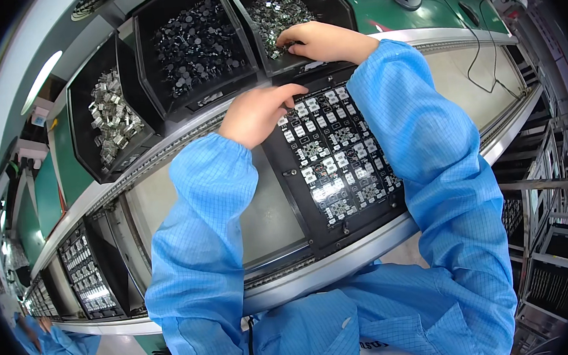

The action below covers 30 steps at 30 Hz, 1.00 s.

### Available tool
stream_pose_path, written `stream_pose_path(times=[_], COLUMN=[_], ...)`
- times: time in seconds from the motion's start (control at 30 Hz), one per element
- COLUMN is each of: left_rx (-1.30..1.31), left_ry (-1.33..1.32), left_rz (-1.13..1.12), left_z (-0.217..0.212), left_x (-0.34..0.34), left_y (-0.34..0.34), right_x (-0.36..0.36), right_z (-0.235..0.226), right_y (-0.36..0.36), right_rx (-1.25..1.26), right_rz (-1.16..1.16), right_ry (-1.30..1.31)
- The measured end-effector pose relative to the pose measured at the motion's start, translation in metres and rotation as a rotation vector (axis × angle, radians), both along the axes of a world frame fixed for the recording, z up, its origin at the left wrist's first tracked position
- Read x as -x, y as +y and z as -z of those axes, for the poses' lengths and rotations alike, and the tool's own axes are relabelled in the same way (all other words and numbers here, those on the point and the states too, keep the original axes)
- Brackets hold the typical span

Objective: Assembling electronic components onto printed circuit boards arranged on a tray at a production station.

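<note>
My left hand (256,115) is over the upper left corner of a black circuit board (345,152) crowded with white and silver parts. Its fingers are drawn together at the board's far edge; whatever they hold is too small or hidden. The board lies in a dark carrier frame (322,243) on the conveyor. My right hand (331,41) reaches into a black bin (337,3) of small shiny metal parts (277,11). Its fingertips are bent together among those parts, and I cannot make out what is between them.
Left of that bin, another holds dark round components (197,47); a third has silver block-shaped parts (114,117). More loaded carriers (90,273) sit down the line at left, near a co-worker's blue sleeve (70,348). A cable (483,85) hangs across the conveyor at right.
</note>
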State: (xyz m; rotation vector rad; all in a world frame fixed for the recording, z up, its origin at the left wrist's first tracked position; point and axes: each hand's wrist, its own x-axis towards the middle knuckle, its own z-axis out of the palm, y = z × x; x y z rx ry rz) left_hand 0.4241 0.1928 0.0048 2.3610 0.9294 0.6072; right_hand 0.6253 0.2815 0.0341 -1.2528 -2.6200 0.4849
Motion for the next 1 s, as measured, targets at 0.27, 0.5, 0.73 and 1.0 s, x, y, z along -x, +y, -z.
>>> stream_pose_path(times=[0.27,0.5,0.73,1.0], left_rx=[-0.038,-0.152,-0.265,-0.341], left_ry=[0.013,0.108,0.3,0.236], left_rz=[0.015,0.039,0.091,0.184], left_z=[0.001,-0.004,-0.011,-0.008], left_x=[-0.001,0.002,0.001,0.003], left_y=[-0.002,-0.001,-0.002,0.0], right_x=[0.002,0.003,0.003,0.003], right_z=[-0.005,-0.003,-0.005,-0.01], right_y=[-0.003,-0.002,-0.004,-0.005], right_rx=[0.026,0.01,-0.011,-0.126], right_rz=[0.009,0.014,0.008,0.036], right_ry=[-0.05,-0.051,-0.058,-0.015])
